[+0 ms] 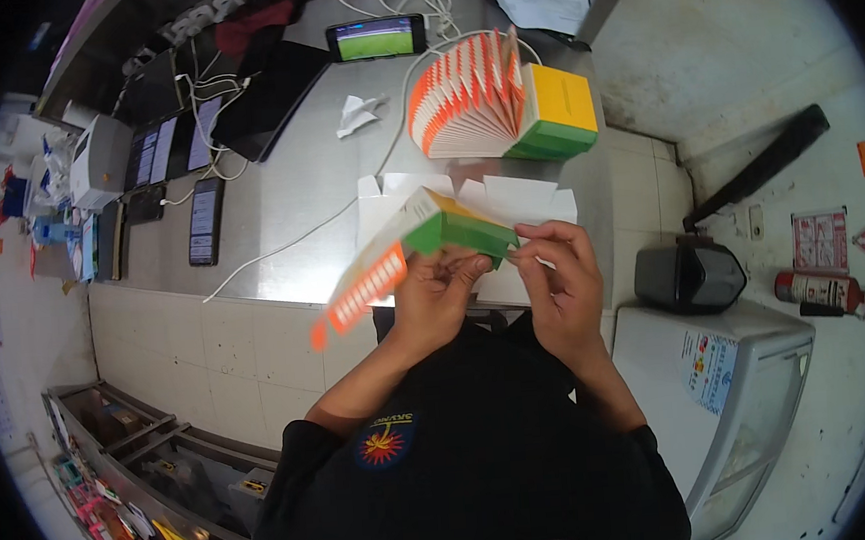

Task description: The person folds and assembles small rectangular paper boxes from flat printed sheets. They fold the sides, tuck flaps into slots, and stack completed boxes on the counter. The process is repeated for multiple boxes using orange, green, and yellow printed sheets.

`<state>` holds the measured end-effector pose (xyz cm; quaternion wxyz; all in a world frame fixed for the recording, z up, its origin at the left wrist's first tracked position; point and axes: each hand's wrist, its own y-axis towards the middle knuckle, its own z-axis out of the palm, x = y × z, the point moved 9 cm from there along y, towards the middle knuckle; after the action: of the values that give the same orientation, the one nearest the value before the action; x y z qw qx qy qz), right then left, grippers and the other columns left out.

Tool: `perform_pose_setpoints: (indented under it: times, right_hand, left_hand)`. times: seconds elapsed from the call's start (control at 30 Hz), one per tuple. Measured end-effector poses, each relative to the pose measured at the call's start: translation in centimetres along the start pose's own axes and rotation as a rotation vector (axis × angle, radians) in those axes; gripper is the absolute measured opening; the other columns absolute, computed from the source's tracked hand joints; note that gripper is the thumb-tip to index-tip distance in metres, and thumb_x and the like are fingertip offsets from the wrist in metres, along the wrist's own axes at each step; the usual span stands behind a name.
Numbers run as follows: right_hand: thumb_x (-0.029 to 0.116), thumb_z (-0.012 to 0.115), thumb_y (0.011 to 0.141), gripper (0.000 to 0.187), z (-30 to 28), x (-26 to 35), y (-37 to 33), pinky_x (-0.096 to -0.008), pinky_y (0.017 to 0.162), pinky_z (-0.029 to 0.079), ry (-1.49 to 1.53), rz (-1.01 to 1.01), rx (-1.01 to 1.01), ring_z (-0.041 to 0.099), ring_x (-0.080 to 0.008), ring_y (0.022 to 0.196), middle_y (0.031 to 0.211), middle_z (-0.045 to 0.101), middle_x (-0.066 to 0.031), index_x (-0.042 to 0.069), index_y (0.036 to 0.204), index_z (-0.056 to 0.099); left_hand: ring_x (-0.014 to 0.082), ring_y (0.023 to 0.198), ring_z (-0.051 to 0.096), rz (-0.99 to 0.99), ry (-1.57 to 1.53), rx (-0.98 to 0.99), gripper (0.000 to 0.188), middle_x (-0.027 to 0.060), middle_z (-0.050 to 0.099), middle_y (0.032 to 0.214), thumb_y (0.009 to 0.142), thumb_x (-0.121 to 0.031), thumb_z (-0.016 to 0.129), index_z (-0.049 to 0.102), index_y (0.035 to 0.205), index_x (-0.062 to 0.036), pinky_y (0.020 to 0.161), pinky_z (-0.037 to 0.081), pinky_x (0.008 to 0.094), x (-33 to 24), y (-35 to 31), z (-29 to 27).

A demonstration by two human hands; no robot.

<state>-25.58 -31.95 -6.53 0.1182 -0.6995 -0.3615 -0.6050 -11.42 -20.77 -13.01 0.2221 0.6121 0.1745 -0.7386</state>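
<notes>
A printed cardboard carton (pixel 460 234) in green, yellow and orange is held over the front edge of the metal table; its orange end is blurred by motion. My left hand (pixel 433 305) grips it from below, with the thumb against the green side. At the carton's right end, the fingers of my right hand (pixel 563 276) pinch its edge. Behind it lies a white cardboard blank (pixel 528 198) with cut flaps, partly hidden by the carton and my hands. Farther back, a fanned stack of matching folded cartons (pixel 466 102) stands with its green and yellow end to the right.
A phone showing a green picture (pixel 376 39) leans at the back. A black tablet (pixel 270 96), another phone (pixel 205 222) and white cables (pixel 295 241) lie to the left. Crumpled paper (pixel 358 115) sits mid-table. Right of the table stand a black container (pixel 689 277) and a white freezer (pixel 651 375).
</notes>
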Motion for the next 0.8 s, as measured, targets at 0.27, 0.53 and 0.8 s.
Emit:
perform_pose_setpoints:
  times: [0.27,0.53,0.8]
  right_hand:
    - [0.005,0.069,0.111,0.015,1.1,-1.5,0.3,-0.0318,0.095,0.065,0.230,0.148,-0.015,0.066,-0.0194,0.121,0.133,0.060,-0.0114,-0.005,0.120,0.075]
    - [-0.002,0.073,0.106,0.014,1.7,-0.9,-0.5,-0.0348,0.104,0.063,0.268,0.039,0.048,0.066,-0.0243,0.131,0.137,0.055,-0.0113,-0.005,0.118,0.079]
    - [-0.008,0.083,0.092,0.023,0.9,-0.2,0.0,-0.0363,0.104,0.063,0.100,-0.069,-0.051,0.071,-0.0303,0.127,0.143,0.057,-0.0171,-0.002,0.107,0.067]
  left_hand:
    - [0.0159,0.107,0.078,-0.027,-0.170,-0.030,0.030,0.0134,0.083,0.118,0.102,-0.001,0.082,0.071,0.130,0.0056,0.095,0.062,0.0290,1.2,1.2,0.1]
    - [0.0091,0.088,0.073,0.096,-0.240,0.064,0.021,0.0082,0.082,0.105,0.103,0.000,0.081,0.076,0.123,0.0023,0.073,0.055,0.0233,1.3,1.2,0.0]
    - [0.0093,0.082,0.072,0.114,-0.190,-0.052,0.026,0.0052,0.080,0.101,0.102,-0.012,0.086,0.073,0.122,-0.0011,0.070,0.055,0.0252,0.5,0.7,0.0]
